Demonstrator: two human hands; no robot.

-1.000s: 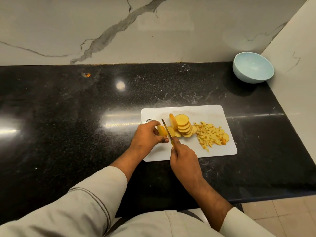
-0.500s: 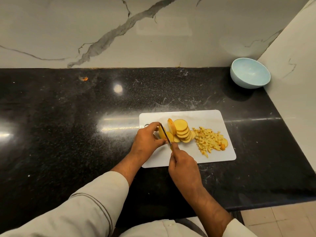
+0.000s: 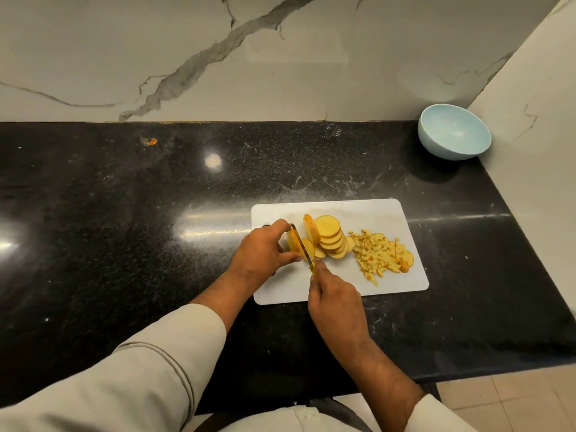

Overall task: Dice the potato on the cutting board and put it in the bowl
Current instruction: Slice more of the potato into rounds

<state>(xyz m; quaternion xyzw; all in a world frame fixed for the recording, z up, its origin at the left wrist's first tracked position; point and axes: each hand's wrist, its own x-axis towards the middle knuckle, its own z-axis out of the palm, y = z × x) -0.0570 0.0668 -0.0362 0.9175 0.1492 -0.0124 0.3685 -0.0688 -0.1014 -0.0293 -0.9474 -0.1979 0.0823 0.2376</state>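
Note:
A white cutting board [image 3: 389, 215] lies on the black counter. My left hand [image 3: 260, 252] grips the uncut end of the potato [image 3: 293, 241] at the board's left. My right hand [image 3: 335, 302] holds a knife [image 3: 302, 246] whose blade stands against that potato piece. Just right of the blade a fanned stack of round potato slices [image 3: 328, 238] leans over. A pile of small potato dice [image 3: 381, 255] lies further right on the board. The light blue bowl [image 3: 453, 132] stands at the counter's far right corner, with nothing visible inside.
A marble wall runs behind the counter and a side wall [image 3: 530, 151] borders it on the right next to the bowl. The counter's front edge [image 3: 467, 374] runs close to my body. A small orange scrap [image 3: 151, 140] lies at the far left.
The view has shifted slightly. The knife blade has cut into the potato end under my left hand, adding to the slices. The bowl and the dice pile have not moved.

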